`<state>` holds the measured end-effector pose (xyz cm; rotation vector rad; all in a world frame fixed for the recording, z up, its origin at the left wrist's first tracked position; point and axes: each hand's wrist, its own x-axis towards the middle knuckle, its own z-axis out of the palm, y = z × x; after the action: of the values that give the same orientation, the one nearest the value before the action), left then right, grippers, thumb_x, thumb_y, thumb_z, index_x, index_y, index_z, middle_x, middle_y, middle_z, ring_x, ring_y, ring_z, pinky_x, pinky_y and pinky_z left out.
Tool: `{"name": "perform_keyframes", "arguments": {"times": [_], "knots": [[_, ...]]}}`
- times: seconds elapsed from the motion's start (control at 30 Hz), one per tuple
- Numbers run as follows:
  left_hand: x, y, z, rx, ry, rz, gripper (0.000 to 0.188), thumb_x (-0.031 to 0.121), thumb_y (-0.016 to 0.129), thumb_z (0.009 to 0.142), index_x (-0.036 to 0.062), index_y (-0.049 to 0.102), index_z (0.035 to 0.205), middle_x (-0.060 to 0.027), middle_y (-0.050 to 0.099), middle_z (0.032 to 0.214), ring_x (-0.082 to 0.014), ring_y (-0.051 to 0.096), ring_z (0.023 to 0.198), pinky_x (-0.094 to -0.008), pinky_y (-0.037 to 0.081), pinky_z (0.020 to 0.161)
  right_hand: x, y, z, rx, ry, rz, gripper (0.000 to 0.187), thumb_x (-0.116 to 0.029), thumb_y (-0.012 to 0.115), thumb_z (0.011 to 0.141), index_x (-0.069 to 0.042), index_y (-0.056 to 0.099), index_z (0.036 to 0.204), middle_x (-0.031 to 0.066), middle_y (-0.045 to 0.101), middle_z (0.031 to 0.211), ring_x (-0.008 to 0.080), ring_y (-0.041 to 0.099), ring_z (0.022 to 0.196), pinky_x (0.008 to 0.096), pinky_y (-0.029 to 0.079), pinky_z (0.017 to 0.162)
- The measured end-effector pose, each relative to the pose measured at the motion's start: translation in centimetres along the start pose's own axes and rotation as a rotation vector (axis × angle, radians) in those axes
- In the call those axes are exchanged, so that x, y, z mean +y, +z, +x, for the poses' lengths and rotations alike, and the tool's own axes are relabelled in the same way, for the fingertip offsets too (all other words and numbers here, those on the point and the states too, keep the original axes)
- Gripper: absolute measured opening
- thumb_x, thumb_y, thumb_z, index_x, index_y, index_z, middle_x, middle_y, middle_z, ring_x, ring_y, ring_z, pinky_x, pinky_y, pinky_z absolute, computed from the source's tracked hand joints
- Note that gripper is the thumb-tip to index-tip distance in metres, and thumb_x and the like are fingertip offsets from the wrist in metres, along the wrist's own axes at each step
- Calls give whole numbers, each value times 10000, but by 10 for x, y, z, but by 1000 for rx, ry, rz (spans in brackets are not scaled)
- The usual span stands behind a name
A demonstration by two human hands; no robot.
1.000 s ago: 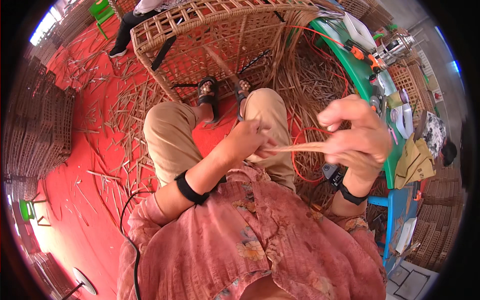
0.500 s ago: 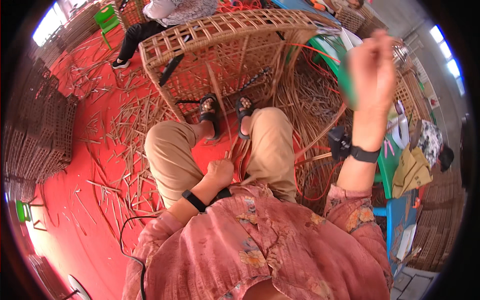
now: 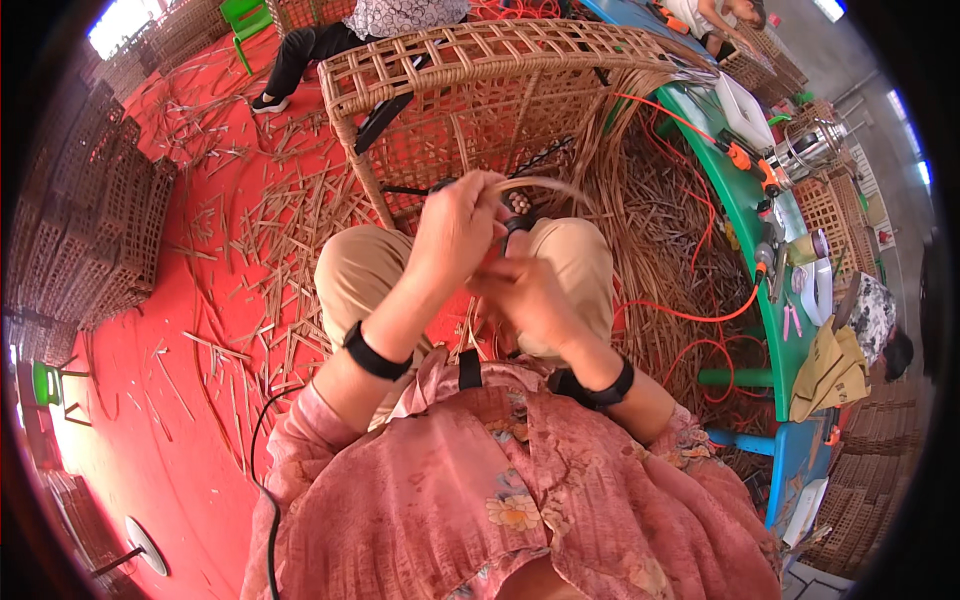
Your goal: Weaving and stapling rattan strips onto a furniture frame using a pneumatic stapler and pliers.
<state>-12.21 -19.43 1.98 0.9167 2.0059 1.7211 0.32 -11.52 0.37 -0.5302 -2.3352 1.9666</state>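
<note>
Both my hands are close together above my lap, in front of a woven rattan panel frame that stands on its side. My left hand is raised, its fingers closed on a thin tan rattan strip. From those fingers the strip curves away to the right, its far end blurred. Just below and to the right, my right hand is bent inward beneath the left one. Motion smears its fingers, so whether it holds anything does not show.
Long rattan strips and cut offcuts litter the red floor. On my right, a green table bears power tools, orange cords and pink-handled scissors. Woven panels are stacked at left. Other people sit beyond the frame.
My right hand has come down from its raised place at the upper right to my lap. My left hand has risen from between my knees. The view has shifted slightly.
</note>
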Motion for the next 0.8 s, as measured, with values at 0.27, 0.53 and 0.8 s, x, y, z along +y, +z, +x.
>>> {"name": "perform_keyframes", "arguments": {"times": [0.27,0.53,0.8], "knots": [[19,-31,72,126,35,59,246,199,514,949,-23,618,970,-88,638,669,-143,613,543,-287,474,527,105,27,-15,-468,-339,-944,279,-306,678,826,-64,665,689,103,628,623,265,625,569,387,500,584],[40,-13,60,-89,143,-108,440,406,464,999,34,664,879,34,493,597,-51,441,565,-226,368,523,32,-39,60,-172,-318,69,631,-416,638,867,-37,493,1350,101,592,1240,180,587,1076,330,456,914],[-24,30,-16,-489,-248,-273,698,537,314,1003,10,675,720,33,402,541,-72,358,527,-240,300,522,-45,-122,65,-35,-474,701,512,-406,519,957,-31,518,1304,160,663,1112,261,658,974,363,522,822]]}}
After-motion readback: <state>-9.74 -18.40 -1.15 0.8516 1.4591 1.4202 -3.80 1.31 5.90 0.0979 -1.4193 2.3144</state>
